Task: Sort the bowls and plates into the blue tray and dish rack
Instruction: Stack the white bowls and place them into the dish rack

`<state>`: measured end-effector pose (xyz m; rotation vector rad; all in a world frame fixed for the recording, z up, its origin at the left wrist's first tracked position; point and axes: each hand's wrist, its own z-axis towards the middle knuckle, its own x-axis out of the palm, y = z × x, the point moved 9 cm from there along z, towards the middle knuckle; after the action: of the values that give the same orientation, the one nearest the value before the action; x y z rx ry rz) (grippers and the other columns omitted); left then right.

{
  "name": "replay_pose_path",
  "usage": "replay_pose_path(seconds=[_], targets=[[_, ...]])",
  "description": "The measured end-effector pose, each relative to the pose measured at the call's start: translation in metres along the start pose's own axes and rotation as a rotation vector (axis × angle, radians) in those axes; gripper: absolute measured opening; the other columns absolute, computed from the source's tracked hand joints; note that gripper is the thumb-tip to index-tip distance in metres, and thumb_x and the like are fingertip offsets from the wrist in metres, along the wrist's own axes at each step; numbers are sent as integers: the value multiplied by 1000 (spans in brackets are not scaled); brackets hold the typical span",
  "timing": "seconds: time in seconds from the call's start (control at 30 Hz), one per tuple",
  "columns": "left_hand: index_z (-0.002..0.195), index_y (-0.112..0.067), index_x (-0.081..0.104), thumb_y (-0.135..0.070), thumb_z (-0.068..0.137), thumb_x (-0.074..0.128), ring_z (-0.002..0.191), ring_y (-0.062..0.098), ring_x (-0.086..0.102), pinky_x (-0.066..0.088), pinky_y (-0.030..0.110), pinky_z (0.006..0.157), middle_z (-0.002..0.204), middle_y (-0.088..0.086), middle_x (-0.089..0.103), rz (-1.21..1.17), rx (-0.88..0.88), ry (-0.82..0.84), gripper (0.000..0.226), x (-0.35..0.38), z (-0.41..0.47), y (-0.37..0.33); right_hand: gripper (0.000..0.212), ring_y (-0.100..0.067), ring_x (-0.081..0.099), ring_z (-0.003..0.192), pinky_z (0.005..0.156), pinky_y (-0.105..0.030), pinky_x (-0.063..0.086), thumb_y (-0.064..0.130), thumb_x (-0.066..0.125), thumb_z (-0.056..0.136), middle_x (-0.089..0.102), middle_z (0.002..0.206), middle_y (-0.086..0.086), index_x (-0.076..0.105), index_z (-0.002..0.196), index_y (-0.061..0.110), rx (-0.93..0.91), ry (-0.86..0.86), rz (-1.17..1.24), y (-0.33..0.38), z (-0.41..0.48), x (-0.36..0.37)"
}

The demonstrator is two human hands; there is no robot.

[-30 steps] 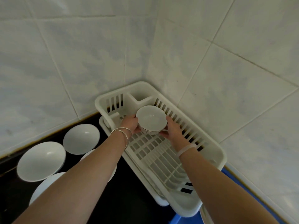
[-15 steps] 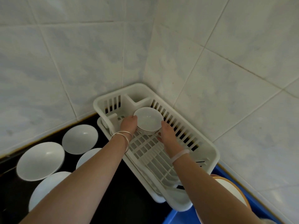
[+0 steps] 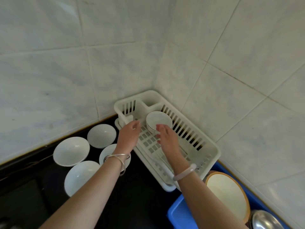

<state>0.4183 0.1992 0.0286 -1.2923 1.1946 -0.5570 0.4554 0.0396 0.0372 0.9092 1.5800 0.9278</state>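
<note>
A small white bowl [image 3: 158,120] sits upright at the far end of the white dish rack [image 3: 209,151] in the tiled corner. My right hand [image 3: 166,138] is just in front of it, fingertips at its near rim, fingers relaxed. My left hand [image 3: 129,134] hovers beside the rack's left wall, fingers loose and holding nothing. Several white bowls [image 3: 71,151] lie on the black counter to the left; my left arm covers part of the nearest ones. The blue tray [image 3: 178,214] at bottom right holds a cream plate with an orange rim [image 3: 227,192].
Tiled walls close in behind and to the right of the rack. A metal bowl [image 3: 264,220] shows at the bottom right edge by the plate. The black counter [image 3: 137,204] runs between the bowls and the tray.
The bowl held in both hands has been set down in the rack. My left hand has let go and pulled back to the left; my right hand has loosened. The camera tilted, revealing the tray.
</note>
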Motion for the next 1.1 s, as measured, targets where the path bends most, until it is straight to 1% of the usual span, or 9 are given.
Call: replay_pose_path(seconds=[0.17, 0.3, 0.4, 0.5, 0.6, 0.77, 0.9, 1.0, 1.1], targets=[[126, -13, 56, -21, 94, 49, 117, 18, 55, 35, 21, 92, 127, 4, 61, 91, 0, -131, 33, -51, -68, 44, 20, -21, 63, 89, 82, -43, 53, 32, 39, 97, 65, 95, -2, 58, 98, 25, 33, 161, -91, -11, -61, 60], [128, -12, 54, -16, 92, 51, 120, 23, 53, 40, 33, 100, 129, 7, 59, 144, -90, -221, 36, -88, -110, 95, 27, -21, 63, 90, 58, -18, 40, 29, 43, 97, 67, 107, -11, 61, 109, 13, 97, 184, -301, -42, -78, 88], [130, -10, 51, -11, 90, 54, 122, 26, 49, 46, 27, 94, 134, 11, 52, 188, -160, -306, 40, -113, -130, 128, 34, -18, 58, 93, 67, -23, 38, 26, 43, 98, 63, 119, -10, 52, 126, 9, 169, 243, -381, -63, -80, 106], [133, -7, 48, -6, 87, 57, 129, 31, 42, 36, 42, 108, 140, 16, 44, 281, -218, -339, 47, -129, -138, 154, 40, -24, 57, 109, 77, -24, 35, 27, 45, 97, 58, 127, -11, 48, 131, 5, 222, 263, -424, -78, -77, 118], [138, -9, 42, -3, 85, 59, 133, 30, 39, 31, 45, 112, 144, 15, 40, 205, -278, -348, 56, -138, -139, 176, 33, -16, 53, 86, 68, -25, 38, 28, 47, 95, 62, 117, -11, 54, 119, 6, 247, 251, -448, -86, -73, 127], [142, -16, 35, -7, 89, 56, 128, 28, 47, 35, 44, 109, 141, 11, 48, -47, -392, -302, 58, -139, -138, 204, 29, -22, 60, 81, 76, -37, 57, 19, 50, 93, 60, 97, -10, 54, 118, 6, 428, 193, -224, -103, -71, 136], [139, -18, 40, -7, 90, 54, 130, 23, 44, 34, 44, 110, 139, 8, 50, -243, -427, -275, 52, -134, -139, 216, 32, -28, 64, 96, 69, -30, 58, 0, 49, 90, 58, 117, -18, 53, 121, -1, 549, 126, 117, -109, -72, 141], [139, -19, 40, -6, 90, 54, 130, 24, 44, 35, 47, 110, 140, 9, 49, -316, -441, -265, 53, -134, -139, 220, 34, -33, 62, 103, 69, -33, 59, -7, 48, 88, 55, 123, -23, 52, 122, -7, 552, 114, 145, -102, -72, 135], [139, -19, 41, -5, 90, 54, 130, 24, 45, 37, 48, 108, 139, 9, 50, -346, -439, -261, 53, -133, -138, 221, 27, -30, 61, 100, 57, -26, 58, -8, 48, 88, 58, 117, -21, 57, 113, -8, 500, 117, 133, -88, -73, 124]])
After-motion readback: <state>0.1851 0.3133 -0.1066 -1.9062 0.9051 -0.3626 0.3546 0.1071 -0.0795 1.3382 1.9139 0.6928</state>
